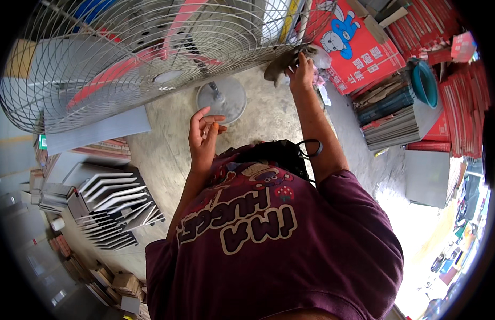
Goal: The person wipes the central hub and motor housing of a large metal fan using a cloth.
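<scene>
A large wire-caged standing fan (167,77) with pink blades fills the upper left. At the right end of its cage, my right hand (301,74) reaches up with bent fingers against a dark grey-brown, cloth-like bundle (279,66). The fingers look closed on it, though the exact grip is partly hidden. My left hand (204,137) is raised below the fan, in front of its round grey base (222,101). Its fingers are half bent and apart, with nothing visible in them.
A red carton (359,58) with a blue cartoon figure stands at upper right. Beside it are stacked flattened cartons (466,112) and a teal basin (424,84). At left, grey boards (117,197) stand in a row above the concrete floor (162,154). Bright light falls at lower right.
</scene>
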`<state>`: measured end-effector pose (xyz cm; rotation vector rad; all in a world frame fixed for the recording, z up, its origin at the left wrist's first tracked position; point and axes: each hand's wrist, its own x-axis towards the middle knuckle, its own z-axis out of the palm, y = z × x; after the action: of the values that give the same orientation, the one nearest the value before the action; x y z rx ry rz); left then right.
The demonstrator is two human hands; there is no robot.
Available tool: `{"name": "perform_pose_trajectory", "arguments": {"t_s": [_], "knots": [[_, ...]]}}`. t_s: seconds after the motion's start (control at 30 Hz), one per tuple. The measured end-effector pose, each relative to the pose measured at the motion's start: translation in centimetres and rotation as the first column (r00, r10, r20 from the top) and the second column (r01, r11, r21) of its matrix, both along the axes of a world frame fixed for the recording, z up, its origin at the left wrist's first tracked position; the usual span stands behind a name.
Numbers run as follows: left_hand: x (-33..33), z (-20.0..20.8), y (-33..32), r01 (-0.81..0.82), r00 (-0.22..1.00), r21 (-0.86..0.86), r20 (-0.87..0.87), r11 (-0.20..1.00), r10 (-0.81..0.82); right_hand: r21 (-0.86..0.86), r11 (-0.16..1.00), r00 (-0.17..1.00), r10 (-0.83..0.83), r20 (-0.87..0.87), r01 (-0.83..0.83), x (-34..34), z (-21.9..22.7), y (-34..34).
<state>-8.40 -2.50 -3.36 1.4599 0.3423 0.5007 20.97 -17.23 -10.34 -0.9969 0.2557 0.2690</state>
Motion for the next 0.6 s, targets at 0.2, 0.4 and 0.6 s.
{"name": "perform_pose_trajectory", "arguments": {"t_s": [0.2, 0.4, 0.6], "knots": [[-1.1, 0.0, 0.6, -0.053, 0.999, -0.011, -0.007, 0.999, 0.053, -0.033, 0.999, 0.992, -0.025, -0.124, 0.021, -2.3, -2.0, 3.0], [-2.0, -0.1, 1.5, -0.084, 0.996, -0.035, -0.004, 0.996, 0.084, -0.030, 0.960, 0.944, 0.268, -0.193, -0.279, -5.6, -2.4, 7.2], [-2.7, -0.2, 1.9, -0.112, 0.993, -0.028, -0.029, 0.993, 0.111, 0.057, 0.850, 0.837, 0.525, -0.154, -0.523, -7.9, -0.5, 9.4]]}}
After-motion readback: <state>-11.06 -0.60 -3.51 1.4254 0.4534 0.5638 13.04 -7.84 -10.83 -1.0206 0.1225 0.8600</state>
